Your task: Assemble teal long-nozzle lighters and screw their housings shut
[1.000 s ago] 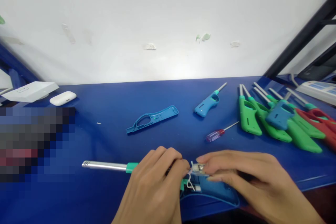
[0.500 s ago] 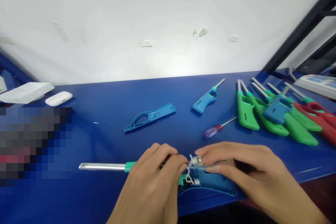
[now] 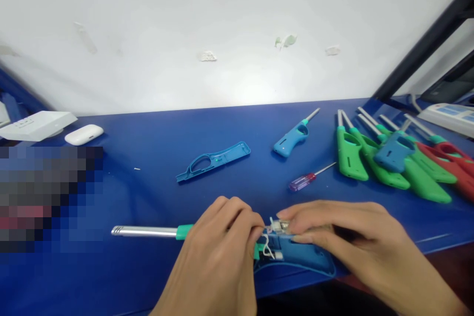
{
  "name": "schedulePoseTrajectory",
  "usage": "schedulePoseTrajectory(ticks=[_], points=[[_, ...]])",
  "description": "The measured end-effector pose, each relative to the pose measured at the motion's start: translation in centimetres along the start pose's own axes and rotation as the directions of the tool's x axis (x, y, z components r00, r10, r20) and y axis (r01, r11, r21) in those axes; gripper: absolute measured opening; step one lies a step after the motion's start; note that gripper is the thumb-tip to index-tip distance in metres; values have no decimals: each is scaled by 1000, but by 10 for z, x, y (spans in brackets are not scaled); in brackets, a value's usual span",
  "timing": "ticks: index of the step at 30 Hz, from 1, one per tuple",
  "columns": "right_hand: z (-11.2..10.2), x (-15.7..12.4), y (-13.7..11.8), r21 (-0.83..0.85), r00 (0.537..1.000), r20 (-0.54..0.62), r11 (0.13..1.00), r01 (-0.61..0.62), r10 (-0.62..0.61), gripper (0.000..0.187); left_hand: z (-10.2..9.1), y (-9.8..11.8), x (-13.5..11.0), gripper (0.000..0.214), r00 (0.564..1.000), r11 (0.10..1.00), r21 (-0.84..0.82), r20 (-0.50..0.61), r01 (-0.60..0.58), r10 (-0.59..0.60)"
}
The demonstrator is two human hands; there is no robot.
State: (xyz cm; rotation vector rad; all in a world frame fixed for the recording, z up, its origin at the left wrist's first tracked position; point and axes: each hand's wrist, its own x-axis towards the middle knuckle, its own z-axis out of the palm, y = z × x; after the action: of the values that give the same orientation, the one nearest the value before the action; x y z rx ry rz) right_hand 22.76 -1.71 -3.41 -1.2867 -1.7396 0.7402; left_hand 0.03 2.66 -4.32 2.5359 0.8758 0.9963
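An opened blue lighter [image 3: 296, 256] with a long silver nozzle [image 3: 144, 231] and a green collar lies near the front edge of the blue table [image 3: 148, 192]. My left hand [image 3: 218, 256] is curled over its middle, fingertips pinched at the small metal part [image 3: 278, 227] and white wires inside the body. My right hand [image 3: 351, 242] lies over the handle half, thumb and forefinger closed on the same metal part. The rest of the insides is hidden under my fingers.
A loose blue lighter shell half [image 3: 214, 160] lies mid-table. Behind it are a whole blue lighter [image 3: 292, 139] and a small red-handled screwdriver [image 3: 307, 180]. Several green, blue and red lighters [image 3: 400, 163] lie at the right. A white earbud case [image 3: 83, 134] and white box [image 3: 37, 125] sit far left.
Both hands stay on the opened lighter with only slight finger shifts; the view has moved a little.
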Motion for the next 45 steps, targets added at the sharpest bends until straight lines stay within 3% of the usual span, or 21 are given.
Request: schedulePoseTrajectory(ticks=[26, 37, 41, 44, 45], points=[[1, 3, -2, -11, 1000, 20, 1000, 16, -16, 13, 0, -1, -2, 30, 1000, 1000, -7, 19, -21, 21], [2, -1, -4, -159, 996, -6, 983, -86, 87, 14, -1, 0, -4, 33, 998, 1000, -11, -63, 8, -9], [2, -3, -6, -178, 995, 12, 979, -100, 104, 16, -12, 2, -8, 22, 999, 996, 84, 0, 42, -42], [1, -4, -7, -192, 993, 34, 975, -108, 117, 17, -19, -2, -17, 36, 998, 975, 211, 37, -64, 57], [1, -5, -7, -188, 992, 39, 976, -109, 118, 16, -21, -3, -18, 40, 992, 973, 220, 114, -70, 46]])
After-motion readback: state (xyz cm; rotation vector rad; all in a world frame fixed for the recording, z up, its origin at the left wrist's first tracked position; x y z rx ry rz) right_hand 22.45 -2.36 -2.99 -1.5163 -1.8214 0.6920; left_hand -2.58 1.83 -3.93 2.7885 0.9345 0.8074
